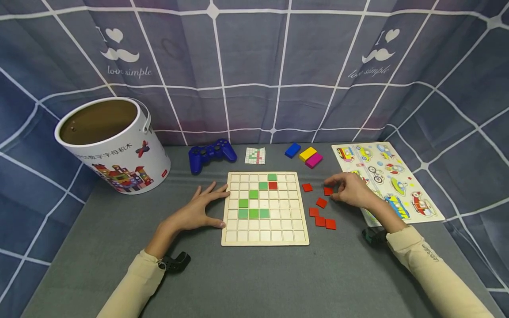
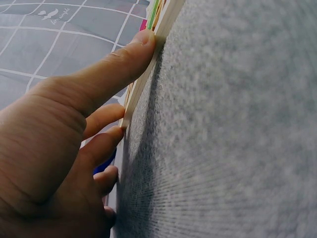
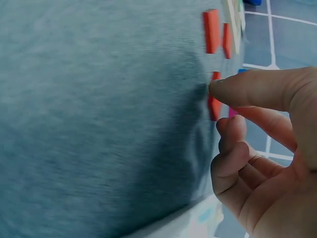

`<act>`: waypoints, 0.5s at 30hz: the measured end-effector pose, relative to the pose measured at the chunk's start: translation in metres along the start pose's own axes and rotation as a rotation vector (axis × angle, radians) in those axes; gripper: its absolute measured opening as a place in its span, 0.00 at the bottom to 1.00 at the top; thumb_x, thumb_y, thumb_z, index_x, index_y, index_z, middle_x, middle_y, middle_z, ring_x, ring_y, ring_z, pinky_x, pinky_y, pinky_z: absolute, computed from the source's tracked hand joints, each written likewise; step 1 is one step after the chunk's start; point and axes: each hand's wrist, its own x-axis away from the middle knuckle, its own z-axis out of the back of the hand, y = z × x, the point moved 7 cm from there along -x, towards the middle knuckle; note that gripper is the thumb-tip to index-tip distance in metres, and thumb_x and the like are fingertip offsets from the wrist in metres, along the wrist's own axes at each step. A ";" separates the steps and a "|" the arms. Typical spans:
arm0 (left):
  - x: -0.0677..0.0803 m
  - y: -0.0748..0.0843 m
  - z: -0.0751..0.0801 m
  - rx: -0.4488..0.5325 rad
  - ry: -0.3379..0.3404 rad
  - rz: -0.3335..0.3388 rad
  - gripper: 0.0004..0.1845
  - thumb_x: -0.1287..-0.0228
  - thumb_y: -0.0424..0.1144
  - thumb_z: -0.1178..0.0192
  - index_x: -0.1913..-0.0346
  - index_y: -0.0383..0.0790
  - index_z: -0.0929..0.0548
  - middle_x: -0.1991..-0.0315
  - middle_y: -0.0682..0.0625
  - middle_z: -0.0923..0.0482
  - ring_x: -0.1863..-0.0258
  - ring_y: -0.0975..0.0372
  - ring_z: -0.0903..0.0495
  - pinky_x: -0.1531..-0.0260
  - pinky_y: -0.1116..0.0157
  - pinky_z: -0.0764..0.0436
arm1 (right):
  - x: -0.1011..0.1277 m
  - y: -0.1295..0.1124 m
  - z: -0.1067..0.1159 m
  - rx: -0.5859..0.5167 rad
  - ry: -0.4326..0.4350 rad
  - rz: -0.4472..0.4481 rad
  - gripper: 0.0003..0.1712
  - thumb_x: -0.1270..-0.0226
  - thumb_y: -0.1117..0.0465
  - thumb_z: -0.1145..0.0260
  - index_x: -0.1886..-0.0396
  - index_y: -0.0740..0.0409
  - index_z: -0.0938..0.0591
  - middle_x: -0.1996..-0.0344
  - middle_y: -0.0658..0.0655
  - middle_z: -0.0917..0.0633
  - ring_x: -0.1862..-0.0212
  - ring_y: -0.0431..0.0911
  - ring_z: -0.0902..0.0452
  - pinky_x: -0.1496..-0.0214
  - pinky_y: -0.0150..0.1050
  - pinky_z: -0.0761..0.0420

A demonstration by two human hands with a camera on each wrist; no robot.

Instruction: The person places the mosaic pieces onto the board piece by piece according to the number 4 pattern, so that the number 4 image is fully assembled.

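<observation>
Cream sleeves frame the foreground as both of my arms reach across the grey felt desk. My left hand lies flat with fingers spread and straight, holding nothing; its thumb and fingertips press against the left edge of the wooden grid board. On the board, green tiles form a stepped figure, and one red tile sits beside the upper green ones. My right hand hovers low over the desk just right of the board, fingers curled, with thumb and forefinger closing on a loose red tile; the right wrist view shows the fingertip touching its edge, though whether the tile is lifted cannot be told. More red tiles lie scattered between that hand and the board.

Behind the board rest a small pattern card, a blue game controller, and blue, yellow and magenta blocks. A vehicle peg puzzle lies at right, partly under my right wrist. A white toy-block bucket stands open at far left, before a checked blue cloth backdrop.
</observation>
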 end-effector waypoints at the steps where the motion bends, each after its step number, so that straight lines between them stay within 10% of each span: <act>1: 0.000 0.000 0.000 0.000 0.000 0.001 0.51 0.53 0.53 0.21 0.25 0.46 0.32 0.20 0.51 0.50 0.22 0.45 0.63 0.31 0.38 0.74 | 0.000 0.001 -0.002 -0.001 -0.005 -0.001 0.23 0.53 0.74 0.26 0.52 0.60 0.12 0.62 0.60 0.16 0.80 0.44 0.28 0.81 0.37 0.28; 15: 0.000 -0.001 0.001 0.005 0.002 -0.002 0.52 0.54 0.53 0.21 0.25 0.45 0.32 0.20 0.51 0.50 0.22 0.44 0.63 0.31 0.38 0.74 | -0.007 -0.012 0.000 0.035 0.094 0.043 0.18 0.51 0.73 0.26 0.57 0.61 0.11 0.72 0.57 0.21 0.81 0.43 0.31 0.80 0.36 0.30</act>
